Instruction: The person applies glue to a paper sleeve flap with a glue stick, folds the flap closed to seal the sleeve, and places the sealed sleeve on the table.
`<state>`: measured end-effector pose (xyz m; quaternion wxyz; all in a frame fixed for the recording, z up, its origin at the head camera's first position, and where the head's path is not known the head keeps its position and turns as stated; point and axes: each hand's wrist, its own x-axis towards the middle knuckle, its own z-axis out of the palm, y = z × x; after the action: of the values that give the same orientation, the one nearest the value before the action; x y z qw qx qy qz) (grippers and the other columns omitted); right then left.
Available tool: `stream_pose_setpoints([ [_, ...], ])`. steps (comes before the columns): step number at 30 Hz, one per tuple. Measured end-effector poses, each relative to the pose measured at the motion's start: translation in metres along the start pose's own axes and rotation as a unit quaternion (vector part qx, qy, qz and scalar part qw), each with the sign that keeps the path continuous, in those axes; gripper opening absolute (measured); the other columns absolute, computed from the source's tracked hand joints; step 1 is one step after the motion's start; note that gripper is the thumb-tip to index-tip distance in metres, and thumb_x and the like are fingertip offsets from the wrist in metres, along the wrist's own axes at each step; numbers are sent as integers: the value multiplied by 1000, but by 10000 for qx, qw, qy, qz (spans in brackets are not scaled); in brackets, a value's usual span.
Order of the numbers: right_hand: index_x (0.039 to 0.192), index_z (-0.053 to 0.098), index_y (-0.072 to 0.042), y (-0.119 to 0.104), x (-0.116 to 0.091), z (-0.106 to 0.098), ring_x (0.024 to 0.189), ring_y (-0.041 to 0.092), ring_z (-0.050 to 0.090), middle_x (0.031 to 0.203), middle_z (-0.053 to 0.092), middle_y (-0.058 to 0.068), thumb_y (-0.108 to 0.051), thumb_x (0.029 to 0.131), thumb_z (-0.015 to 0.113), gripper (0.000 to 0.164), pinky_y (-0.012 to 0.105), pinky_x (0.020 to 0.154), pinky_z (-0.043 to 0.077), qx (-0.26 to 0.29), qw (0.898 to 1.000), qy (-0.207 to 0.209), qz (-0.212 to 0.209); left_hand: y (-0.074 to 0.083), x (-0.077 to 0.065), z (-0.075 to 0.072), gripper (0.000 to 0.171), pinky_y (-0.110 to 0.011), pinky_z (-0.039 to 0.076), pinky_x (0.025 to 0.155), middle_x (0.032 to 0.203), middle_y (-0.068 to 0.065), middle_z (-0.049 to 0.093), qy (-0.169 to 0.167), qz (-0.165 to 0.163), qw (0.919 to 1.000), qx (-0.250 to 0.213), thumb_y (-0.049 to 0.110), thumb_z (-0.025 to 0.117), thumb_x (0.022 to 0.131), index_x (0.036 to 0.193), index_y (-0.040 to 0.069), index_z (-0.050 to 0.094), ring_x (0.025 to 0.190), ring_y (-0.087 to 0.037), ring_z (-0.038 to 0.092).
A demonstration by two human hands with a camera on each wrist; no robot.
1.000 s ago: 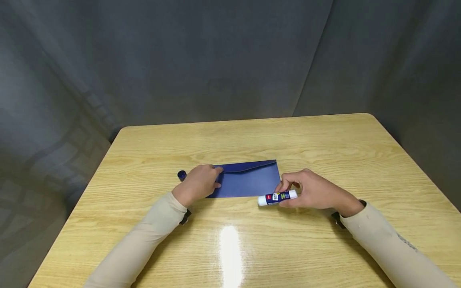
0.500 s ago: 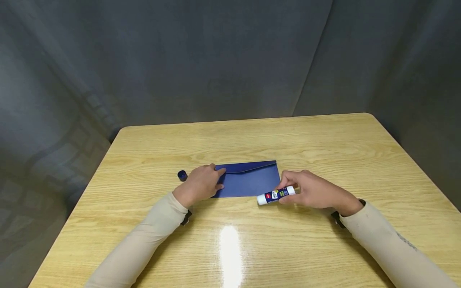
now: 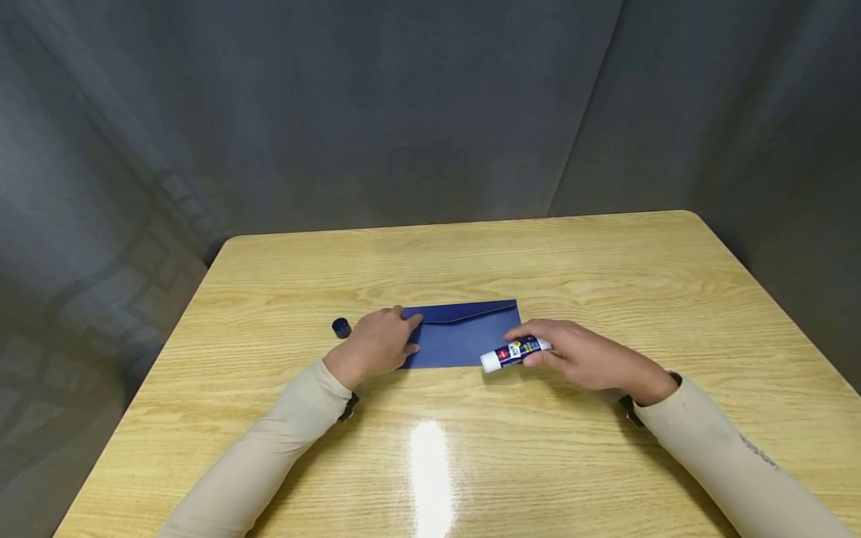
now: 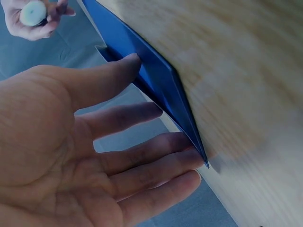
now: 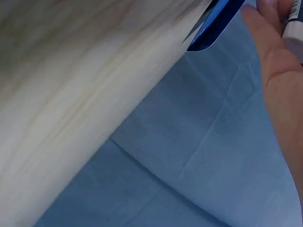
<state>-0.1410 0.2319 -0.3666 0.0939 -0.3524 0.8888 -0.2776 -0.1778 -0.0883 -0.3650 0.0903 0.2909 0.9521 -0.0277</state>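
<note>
A dark blue envelope (image 3: 464, 340) lies on the table with its flap along the far side, the flap's edge lifting a little. My left hand (image 3: 377, 345) rests on its left end. In the left wrist view the thumb touches the envelope's face, and the other fingers reach over the flap side, fairly straight. My right hand (image 3: 578, 353) holds a glue stick (image 3: 514, 353) between thumb and fingers, its white end pointing left above the envelope's near right corner. The left wrist view shows the glue stick's round pale end (image 4: 33, 13). Only the white other end shows in the right wrist view.
A small dark blue cap (image 3: 341, 327) stands on the wooden table (image 3: 572, 261) just left of my left hand. Grey curtain (image 3: 403, 112) hangs behind the table and at both sides. A bright reflection lies on the near tabletop.
My right hand's fingers have shifted along the glue stick, which has turned and risen slightly, its white end tilting toward me. The left hand has slid slightly right on the envelope.
</note>
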Motion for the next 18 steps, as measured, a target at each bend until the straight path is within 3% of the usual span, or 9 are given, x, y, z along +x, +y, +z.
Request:
stream_pose_setpoints([
  [5, 128, 62, -16, -1, 2, 2, 86, 3, 53, 105, 61, -8, -24, 98, 61, 30, 24, 77, 47, -307, 9992, 85, -220, 0, 0, 1, 54, -46, 57, 90, 135, -24, 58, 27, 28, 10000, -22, 35, 61, 99, 146, 9, 51, 119, -37, 61],
  [12, 121, 66, -20, -2, 3, 6, 95, 2, 63, 108, 69, -12, -30, 99, 61, 24, 33, 83, 55, -650, 9978, 58, 99, 1, -1, 1, 54, -45, 57, 91, 134, -24, 59, 71, 85, 9999, 6, 34, 61, 100, 145, 7, 52, 119, -37, 62],
  [18, 118, 67, -19, -3, 3, 8, 71, -4, 54, 89, 67, -16, -35, 100, 60, 25, 23, 70, 49, -731, 9971, -117, 198, 0, -1, 0, 54, -46, 57, 92, 135, -25, 58, 95, 106, 9999, -41, 35, 60, 100, 146, 9, 51, 120, -38, 61],
])
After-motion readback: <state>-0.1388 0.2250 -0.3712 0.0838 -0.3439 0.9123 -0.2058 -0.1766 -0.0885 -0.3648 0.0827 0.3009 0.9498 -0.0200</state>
